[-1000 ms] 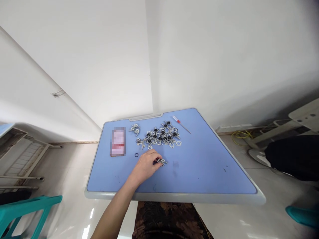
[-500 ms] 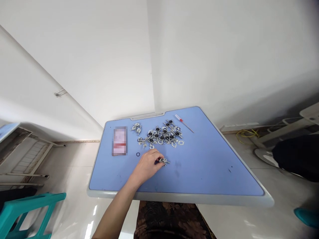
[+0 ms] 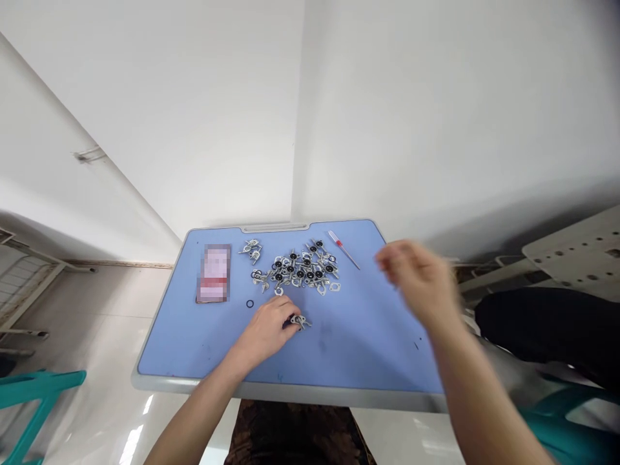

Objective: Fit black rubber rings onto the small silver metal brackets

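Observation:
My left hand (image 3: 268, 328) rests low over the blue table, its thumb and fingers closed on a small metal part with a flange plate (image 3: 300, 321). My fingers hide the rest of that part. To the right, my right hand (image 3: 419, 281) is raised above the table and smeared by motion, so its fingers are unclear. A pile of metal parts with round black discs (image 3: 310, 274) lies beyond my left hand. Nearest to my right hand is a screwdriver (image 3: 345, 250) with a clear and red handle. A small black ring (image 3: 250, 303) lies left of my left hand.
Several metal pieces (image 3: 252, 248) form a smaller group at the back left. A flat pinkish rectangular item (image 3: 214, 274), blurred out, lies on the table's left side. Green stools (image 3: 43, 387) stand on the floor at both sides. A wall (image 3: 232, 129) rises behind the table.
My right hand has come into view from the right, over the table's right side. My left hand still grips the metal part. The camera view has shifted slightly.

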`<act>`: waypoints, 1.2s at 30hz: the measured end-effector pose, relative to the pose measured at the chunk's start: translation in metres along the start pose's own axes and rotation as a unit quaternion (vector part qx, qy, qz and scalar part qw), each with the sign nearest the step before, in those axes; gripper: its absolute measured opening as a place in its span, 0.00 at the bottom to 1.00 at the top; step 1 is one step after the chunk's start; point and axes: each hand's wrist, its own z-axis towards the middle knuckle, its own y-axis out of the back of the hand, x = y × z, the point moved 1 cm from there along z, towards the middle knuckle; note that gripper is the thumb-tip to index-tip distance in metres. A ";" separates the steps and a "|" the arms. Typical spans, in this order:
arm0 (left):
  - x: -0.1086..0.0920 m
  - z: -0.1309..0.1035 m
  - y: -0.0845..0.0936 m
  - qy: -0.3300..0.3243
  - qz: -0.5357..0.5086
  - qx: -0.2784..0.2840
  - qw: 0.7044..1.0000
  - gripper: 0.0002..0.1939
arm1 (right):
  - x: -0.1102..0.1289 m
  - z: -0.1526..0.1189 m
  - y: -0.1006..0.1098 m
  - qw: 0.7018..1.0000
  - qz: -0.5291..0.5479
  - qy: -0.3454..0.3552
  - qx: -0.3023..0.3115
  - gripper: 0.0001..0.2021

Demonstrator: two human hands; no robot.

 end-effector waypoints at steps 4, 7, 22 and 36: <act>-0.003 -0.001 0.000 0.008 0.009 0.001 1.000 0.06 | -0.013 -0.004 -0.045 0.979 -0.103 0.035 0.173 0.13; -0.004 -0.001 -0.001 0.011 0.008 0.003 1.000 0.07 | -0.021 -0.006 -0.062 0.967 -0.148 0.042 0.201 0.10; -0.001 -0.001 -0.003 0.006 0.005 0.002 1.000 0.06 | -0.021 -0.009 -0.075 0.937 -0.266 0.071 0.217 0.10; 0.001 -0.002 -0.005 0.002 0.031 -0.001 1.000 0.04 | 0.001 -0.015 -0.100 0.822 -0.503 0.072 0.258 0.11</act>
